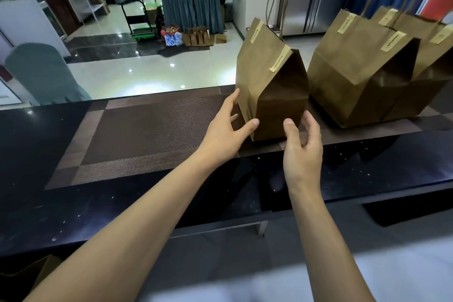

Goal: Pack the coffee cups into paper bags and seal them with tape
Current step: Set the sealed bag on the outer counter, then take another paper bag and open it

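Observation:
A brown paper bag point(267, 73) with twine handles stands upright on the dark woven mat point(147, 130), its top folded shut and held by two strips of pale tape point(279, 59). My left hand point(228, 130) lies against the bag's left side, fingers straight, thumb touching its near corner. My right hand point(302, 144) hovers at the bag's near right corner, thumb up and fingers loosely bent, holding nothing. No coffee cups are visible.
Two more taped paper bags point(362, 66) stand close to the right on the mat. The black counter point(49, 203) runs along the front. Beyond it lie a glossy floor, a covered chair point(41, 73) and a distant table with more bags.

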The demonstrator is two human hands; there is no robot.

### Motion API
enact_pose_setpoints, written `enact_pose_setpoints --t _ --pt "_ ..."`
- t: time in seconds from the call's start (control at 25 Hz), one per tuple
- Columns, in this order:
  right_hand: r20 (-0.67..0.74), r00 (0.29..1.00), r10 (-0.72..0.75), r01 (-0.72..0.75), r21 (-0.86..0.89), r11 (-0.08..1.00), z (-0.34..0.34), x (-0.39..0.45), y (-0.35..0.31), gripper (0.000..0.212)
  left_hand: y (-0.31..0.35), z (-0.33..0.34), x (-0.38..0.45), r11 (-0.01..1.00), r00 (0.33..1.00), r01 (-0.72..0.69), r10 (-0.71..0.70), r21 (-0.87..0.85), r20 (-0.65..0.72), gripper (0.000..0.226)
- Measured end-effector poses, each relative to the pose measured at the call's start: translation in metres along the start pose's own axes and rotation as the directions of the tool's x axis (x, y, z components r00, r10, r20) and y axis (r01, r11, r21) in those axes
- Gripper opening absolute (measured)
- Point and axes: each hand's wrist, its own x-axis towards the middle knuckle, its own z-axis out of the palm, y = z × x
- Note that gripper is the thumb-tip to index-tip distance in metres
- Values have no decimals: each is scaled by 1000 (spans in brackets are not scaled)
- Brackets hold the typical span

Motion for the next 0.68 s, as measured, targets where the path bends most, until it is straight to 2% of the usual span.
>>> enact_pose_setpoints --t 0.24,0.68 --pt "75 997 7 -3 -44 999 10 -27 -9 55 8 -30 -40 1000 999 18 -18 8 -33 77" --pt "300 954 -26 31 -13 999 82 -111 -26 50 -3 -118 -156 996 974 82 -74 28 -215 70"
